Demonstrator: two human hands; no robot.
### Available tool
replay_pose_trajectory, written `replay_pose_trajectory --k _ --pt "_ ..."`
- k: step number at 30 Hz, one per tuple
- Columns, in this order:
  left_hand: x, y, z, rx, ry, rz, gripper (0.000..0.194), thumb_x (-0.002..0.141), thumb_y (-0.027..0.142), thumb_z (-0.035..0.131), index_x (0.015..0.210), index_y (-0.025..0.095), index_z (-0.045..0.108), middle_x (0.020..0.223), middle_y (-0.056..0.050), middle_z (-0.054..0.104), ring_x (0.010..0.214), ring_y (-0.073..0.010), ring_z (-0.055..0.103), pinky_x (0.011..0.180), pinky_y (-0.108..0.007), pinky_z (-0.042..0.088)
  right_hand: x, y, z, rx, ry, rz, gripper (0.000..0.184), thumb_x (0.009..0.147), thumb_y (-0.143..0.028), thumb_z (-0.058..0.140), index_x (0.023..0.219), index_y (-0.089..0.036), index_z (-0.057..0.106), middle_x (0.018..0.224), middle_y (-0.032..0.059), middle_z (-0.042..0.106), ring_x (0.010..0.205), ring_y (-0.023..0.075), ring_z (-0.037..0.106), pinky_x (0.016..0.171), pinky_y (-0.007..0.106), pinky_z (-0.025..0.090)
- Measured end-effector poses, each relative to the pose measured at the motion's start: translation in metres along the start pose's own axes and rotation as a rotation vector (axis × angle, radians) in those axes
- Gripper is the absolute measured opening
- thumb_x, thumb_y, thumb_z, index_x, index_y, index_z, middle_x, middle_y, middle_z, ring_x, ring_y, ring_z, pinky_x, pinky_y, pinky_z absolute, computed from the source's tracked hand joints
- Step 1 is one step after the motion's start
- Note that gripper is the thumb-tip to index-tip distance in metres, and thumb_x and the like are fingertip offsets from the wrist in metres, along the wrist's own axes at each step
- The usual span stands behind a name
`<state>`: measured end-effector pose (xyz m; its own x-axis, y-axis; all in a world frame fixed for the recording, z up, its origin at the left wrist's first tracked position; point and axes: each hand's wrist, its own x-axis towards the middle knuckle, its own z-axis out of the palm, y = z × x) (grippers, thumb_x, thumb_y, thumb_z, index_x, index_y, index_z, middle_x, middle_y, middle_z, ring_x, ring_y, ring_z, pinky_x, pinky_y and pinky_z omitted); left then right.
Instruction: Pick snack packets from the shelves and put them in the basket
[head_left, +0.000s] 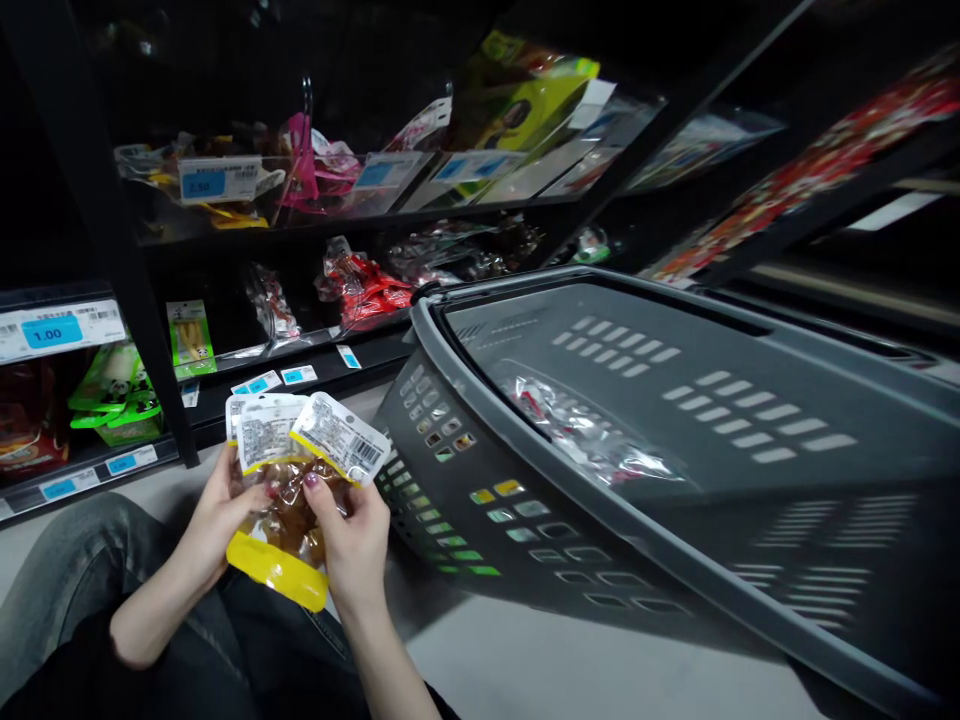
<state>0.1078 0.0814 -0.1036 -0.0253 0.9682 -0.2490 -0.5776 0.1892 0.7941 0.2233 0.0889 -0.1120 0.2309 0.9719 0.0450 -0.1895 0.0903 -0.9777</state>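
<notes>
Several snack packets (289,510) are fanned out between my two hands, above my lap. They have white printed tops with barcodes, clear middles showing brown food, and yellow bottom bands. My left hand (225,515) grips them from the left, its thumb on the front. On the right edge my right hand (352,530) is closed with its thumb pressed on the clear part. The other fingers lie mostly behind the packets. Just right of my hands stands a grey plastic shopping basket (525,545) with slotted walls, holding clear plastic packets (585,430).
Ahead, dark shelves carry red packets (367,285), a green packet (190,335) and yellow-green bags (532,115). A price label (64,332) reads 1.00 at left. A black shelf post (112,230) rises left of my hands. Pale floor (517,650) shows below the basket.
</notes>
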Motion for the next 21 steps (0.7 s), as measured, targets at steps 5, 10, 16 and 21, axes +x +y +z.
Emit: replay_pose_trajectory --k 5,10,16,21 --pt "0.002 0.004 -0.003 0.038 0.043 -0.027 0.063 0.050 0.011 0.077 0.109 0.016 0.055 0.090 -0.006 0.071 0.085 -0.0249 0.065 0.074 -0.031 0.052 0.005 0.001 -0.005 0.105 -0.164 0.152 0.028 0.057 -0.030 0.075 0.080 -0.016 0.067 0.082 0.0063 0.073 0.077 0.0249 0.067 0.072 0.035 0.052" --pt "0.003 0.000 -0.010 0.027 0.066 0.091 0.062 0.049 0.008 0.077 0.107 0.016 0.056 0.086 -0.003 0.071 0.080 -0.0199 0.065 0.071 -0.027 0.051 0.015 -0.004 -0.016 0.400 -0.180 0.341 0.027 0.050 -0.025 0.077 0.075 -0.018 0.068 0.071 0.0025 0.073 0.067 0.0240 0.068 0.068 0.037 0.053" --pt "0.005 0.002 -0.017 -0.058 0.007 0.058 0.061 0.051 0.008 0.070 0.109 0.019 0.058 0.079 0.000 0.071 0.075 -0.0203 0.065 0.070 -0.030 0.052 0.034 -0.017 -0.039 0.370 0.030 0.363 0.027 0.050 -0.026 0.077 0.073 -0.018 0.065 0.062 0.0002 0.068 0.054 0.0185 0.064 0.056 0.032 0.052" --pt "-0.001 0.001 -0.011 -0.039 -0.165 -0.096 0.044 0.049 0.007 0.067 0.093 0.015 0.065 0.080 -0.005 0.071 0.074 -0.0252 0.066 0.073 -0.036 0.050 0.038 -0.001 -0.036 0.050 0.149 0.133 0.037 0.056 -0.031 0.076 0.087 -0.018 0.063 0.080 0.0025 0.070 0.074 0.0208 0.064 0.071 0.034 0.050"
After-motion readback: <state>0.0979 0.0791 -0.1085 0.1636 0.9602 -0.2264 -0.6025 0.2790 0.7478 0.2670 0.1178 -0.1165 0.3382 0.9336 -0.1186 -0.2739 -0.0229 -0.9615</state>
